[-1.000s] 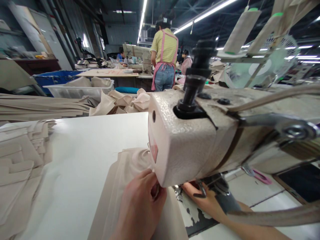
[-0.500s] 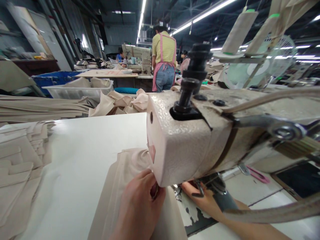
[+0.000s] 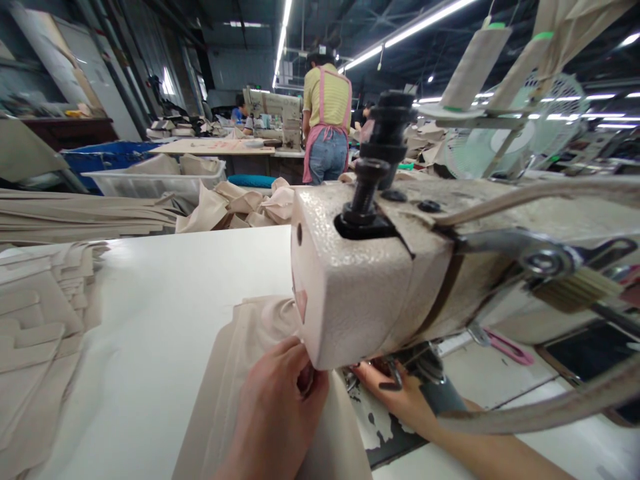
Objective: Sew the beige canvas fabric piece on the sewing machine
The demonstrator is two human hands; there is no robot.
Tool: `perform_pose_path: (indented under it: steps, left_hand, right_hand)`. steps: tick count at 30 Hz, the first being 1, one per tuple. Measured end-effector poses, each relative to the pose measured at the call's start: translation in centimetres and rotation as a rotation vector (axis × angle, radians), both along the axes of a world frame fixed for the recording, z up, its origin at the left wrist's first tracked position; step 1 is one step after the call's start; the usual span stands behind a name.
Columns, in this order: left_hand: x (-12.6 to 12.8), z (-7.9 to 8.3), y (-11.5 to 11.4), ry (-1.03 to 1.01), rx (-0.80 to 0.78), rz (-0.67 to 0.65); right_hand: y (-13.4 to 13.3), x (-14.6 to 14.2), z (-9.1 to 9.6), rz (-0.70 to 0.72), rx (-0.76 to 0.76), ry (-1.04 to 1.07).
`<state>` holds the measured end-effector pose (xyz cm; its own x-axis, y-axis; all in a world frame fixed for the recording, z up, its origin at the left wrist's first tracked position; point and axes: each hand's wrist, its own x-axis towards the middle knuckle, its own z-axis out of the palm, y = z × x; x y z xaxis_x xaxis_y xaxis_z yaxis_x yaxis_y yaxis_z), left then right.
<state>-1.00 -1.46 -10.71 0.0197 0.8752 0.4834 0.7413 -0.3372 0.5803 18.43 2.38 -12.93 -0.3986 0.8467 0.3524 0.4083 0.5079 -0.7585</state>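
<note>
A beige fabric piece (image 3: 240, 373) lies on the white table (image 3: 175, 300) and runs under the head of a cream sewing machine (image 3: 380, 280). My left hand (image 3: 280, 413) rests on the fabric just left of the machine head, fingers curled and pinched on the cloth. My right hand (image 3: 400, 400) reaches under the machine head beside the needle area; its fingertips are hidden behind the metal parts there.
A stack of cut beige pieces (image 3: 35, 333) sits at the table's left edge, with longer strips (image 3: 85, 213) behind. Crumpled fabric (image 3: 240, 203) and a white bin (image 3: 150, 177) lie beyond. A person in a pink apron (image 3: 327, 127) stands at a far table. Thread cones (image 3: 470, 63) hang above the machine.
Both hands stay at the needle area. The view has shifted slightly, so the machine head appears a little further left and higher.
</note>
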Motion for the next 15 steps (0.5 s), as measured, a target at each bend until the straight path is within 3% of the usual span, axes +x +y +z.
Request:
perform_pose_path:
  steps: [4,10,15]
  left_hand:
    - [0.0,0.0,0.0,0.019,0.068,0.004]
    - [-0.1,-0.4,-0.1,-0.004,-0.006,-0.018]
    - [-0.1,-0.2,-0.1,0.071,0.055,-0.007]
  right_hand:
    - [0.0,0.3,-0.3,0.026,-0.016,-0.030]
    - [0.0,0.7,-1.3,0.048,-0.041,-0.041]
    - [0.2,0.4,-1.8,0.046,-0.042,-0.043]
